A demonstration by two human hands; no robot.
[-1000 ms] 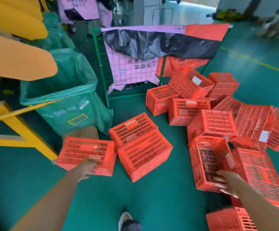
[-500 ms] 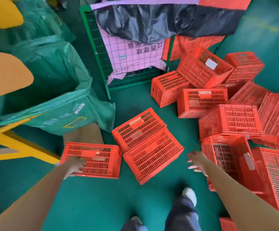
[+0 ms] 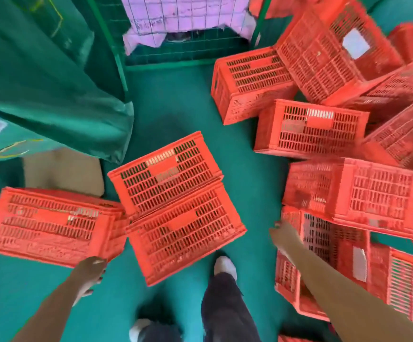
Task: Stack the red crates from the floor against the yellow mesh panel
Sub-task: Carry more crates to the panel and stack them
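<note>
Left hand (image 3: 88,272) has slid off the left crate (image 3: 52,225) top. Its fingers are loosely spread, and the crate lies just ahead, touching. Right hand (image 3: 283,236), fingers straight together, has returned to the right crate (image 3: 328,243) rim. Neither crate is lifted, so stacking has not begun.

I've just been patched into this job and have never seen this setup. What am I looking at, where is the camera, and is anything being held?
There is no machine here: a person works with bare hands, and the single picture comes from a camera worn on the head, looking down. The left hand is at the near edge of a red crate. The right hand is at the rim of another crate. Blur hides whether either hand grips. Two more crates lie side by side on the green floor between them, and a pile sits to the right. The person's white shoe shows below.
</note>
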